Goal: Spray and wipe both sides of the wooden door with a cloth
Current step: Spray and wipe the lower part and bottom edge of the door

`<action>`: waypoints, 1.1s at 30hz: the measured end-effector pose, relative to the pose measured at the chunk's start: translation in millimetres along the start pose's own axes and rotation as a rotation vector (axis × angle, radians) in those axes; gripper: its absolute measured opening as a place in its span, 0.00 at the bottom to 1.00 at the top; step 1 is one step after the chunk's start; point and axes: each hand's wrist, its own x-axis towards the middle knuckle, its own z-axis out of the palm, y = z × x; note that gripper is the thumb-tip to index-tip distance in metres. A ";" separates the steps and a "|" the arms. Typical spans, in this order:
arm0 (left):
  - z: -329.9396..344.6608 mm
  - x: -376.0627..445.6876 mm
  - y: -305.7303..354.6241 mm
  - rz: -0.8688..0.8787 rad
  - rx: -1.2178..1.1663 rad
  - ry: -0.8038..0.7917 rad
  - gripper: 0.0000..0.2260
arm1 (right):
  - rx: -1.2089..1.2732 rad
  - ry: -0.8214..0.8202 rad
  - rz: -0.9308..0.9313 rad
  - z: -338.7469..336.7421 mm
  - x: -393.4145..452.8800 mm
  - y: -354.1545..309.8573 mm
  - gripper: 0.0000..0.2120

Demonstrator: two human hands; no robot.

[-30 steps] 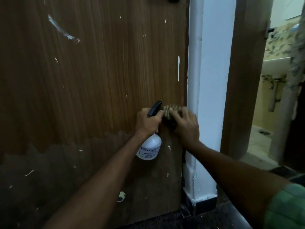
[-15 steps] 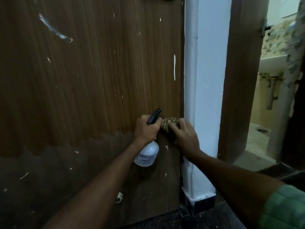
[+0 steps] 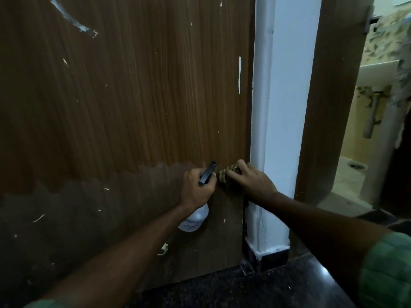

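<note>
The brown wooden door [image 3: 124,112] fills the left and middle of the head view, speckled with white paint marks and darker along its lower part. My left hand [image 3: 196,187] grips a white spray bottle [image 3: 194,220] with a black trigger head, held close to the door near its right edge. Right beside it, my right hand [image 3: 254,182] presses a bunched striped cloth [image 3: 226,175] against the door by its right edge. Most of the cloth is hidden under my fingers.
A white wall pillar [image 3: 278,121] stands right of the door, with a brown door frame [image 3: 329,103] beyond it. Further right a bathroom opens, showing a white sink [image 3: 378,71]. Dark polished floor [image 3: 255,287] lies below.
Both hands have slid a little lower on the door together, the cloth still pressed near the right edge. The camera view has tilted down slightly.
</note>
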 end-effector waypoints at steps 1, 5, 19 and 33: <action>-0.8 -3.1 -3.6 0.007 0.005 -0.013 0.15 | 0.022 0.011 0.026 -4.5 6.1 0.6 0.31; -0.2 -10.2 -10.2 0.027 0.026 -0.029 0.17 | 0.162 0.272 0.307 -29.4 46.0 6.9 0.26; 29.4 -60.5 -42.2 -0.142 0.165 -0.229 0.19 | 0.443 0.243 0.419 1.1 14.4 -13.1 0.25; 22.6 -44.8 -49.2 0.027 0.053 0.025 0.18 | 0.302 0.222 0.242 14.0 13.2 -22.9 0.27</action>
